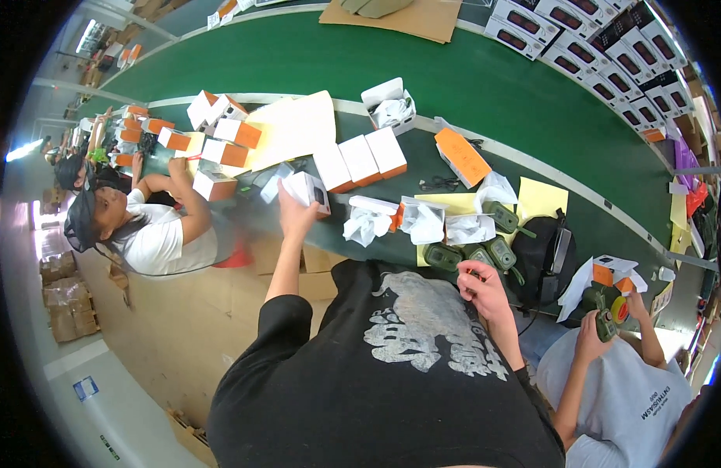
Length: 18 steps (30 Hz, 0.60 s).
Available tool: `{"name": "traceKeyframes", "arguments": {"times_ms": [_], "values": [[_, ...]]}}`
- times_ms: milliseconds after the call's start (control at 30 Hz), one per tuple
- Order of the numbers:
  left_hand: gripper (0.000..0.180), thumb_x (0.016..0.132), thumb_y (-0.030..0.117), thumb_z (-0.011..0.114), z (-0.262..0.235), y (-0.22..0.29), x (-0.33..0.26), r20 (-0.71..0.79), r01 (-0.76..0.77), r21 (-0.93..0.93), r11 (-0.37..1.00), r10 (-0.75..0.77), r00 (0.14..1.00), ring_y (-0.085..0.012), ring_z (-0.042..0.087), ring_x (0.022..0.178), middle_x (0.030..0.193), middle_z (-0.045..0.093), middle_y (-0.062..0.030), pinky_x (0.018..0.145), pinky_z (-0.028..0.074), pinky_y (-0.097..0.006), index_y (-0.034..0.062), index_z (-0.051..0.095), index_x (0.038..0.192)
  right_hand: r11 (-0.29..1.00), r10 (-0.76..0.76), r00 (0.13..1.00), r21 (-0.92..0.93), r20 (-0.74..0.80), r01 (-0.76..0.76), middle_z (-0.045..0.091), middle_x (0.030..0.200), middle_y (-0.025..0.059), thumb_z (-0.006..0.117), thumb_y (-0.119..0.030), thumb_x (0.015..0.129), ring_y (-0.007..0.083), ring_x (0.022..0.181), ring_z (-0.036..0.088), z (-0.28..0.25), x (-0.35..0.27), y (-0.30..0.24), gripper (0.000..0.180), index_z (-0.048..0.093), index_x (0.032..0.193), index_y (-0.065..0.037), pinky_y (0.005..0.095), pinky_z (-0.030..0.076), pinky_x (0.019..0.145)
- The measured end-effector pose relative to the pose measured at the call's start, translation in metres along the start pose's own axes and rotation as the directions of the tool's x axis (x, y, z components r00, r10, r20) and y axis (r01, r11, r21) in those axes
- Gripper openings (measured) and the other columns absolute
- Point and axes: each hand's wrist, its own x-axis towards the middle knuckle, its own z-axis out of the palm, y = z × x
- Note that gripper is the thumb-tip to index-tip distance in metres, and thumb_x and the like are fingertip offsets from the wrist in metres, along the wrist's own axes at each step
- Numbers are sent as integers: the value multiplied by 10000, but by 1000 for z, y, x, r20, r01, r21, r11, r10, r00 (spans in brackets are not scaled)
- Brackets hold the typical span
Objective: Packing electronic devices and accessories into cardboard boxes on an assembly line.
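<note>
Reaching out to the left, my left hand (295,214) grips a small white box (304,187) at the table's near edge. My right hand (483,290) is held close to my chest with its fingers curled; a bit of dark and red shows in them, too small to name. Beside that hand lie several green devices with straps (501,253). White boxes with orange sides (360,160) stand in a row just right of the held box. Nearer to me are opened boxes (421,218) with white wrapping (367,226) sticking out.
A black bag (544,261) sits right of the devices. An orange box (462,156) and yellow sheets (294,132) lie on the green table (298,58). One co-worker (161,226) is at left; another, at right, holds a green device (606,320). Stacked boxes (602,54) fill the far right.
</note>
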Motion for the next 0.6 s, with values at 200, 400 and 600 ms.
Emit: {"name": "traceKeyframes", "arguments": {"times_ms": [200,400,600], "values": [[970,661,95,715,-67,37,-26,-105,-212,-18,977,209,972,-341,389,1331,1426,381,-252,1109,299,-377,-5,205,1479,875,-161,987,-462,0,143,596,921,32,686,-35,834,109,644,561,41,4,-26,181,699,1010,5,223,443,557],[996,652,78,673,-120,144,-74,4,-567,-368,737,611,792,-271,317,1381,1534,245,-160,1147,221,-395,-1,165,1505,387,-504,822,-781,265,490,549,821,50,754,-121,793,158,702,555,89,7,-68,361,675,1145,-103,286,468,618],[1009,575,160,708,-115,225,-88,515,-720,-473,508,822,242,-324,405,1347,1447,394,-246,1099,289,-377,-81,265,1449,294,-735,645,-759,209,581,565,778,15,816,-96,700,124,711,550,66,-20,-130,611,609,1275,-83,265,457,649]]}}
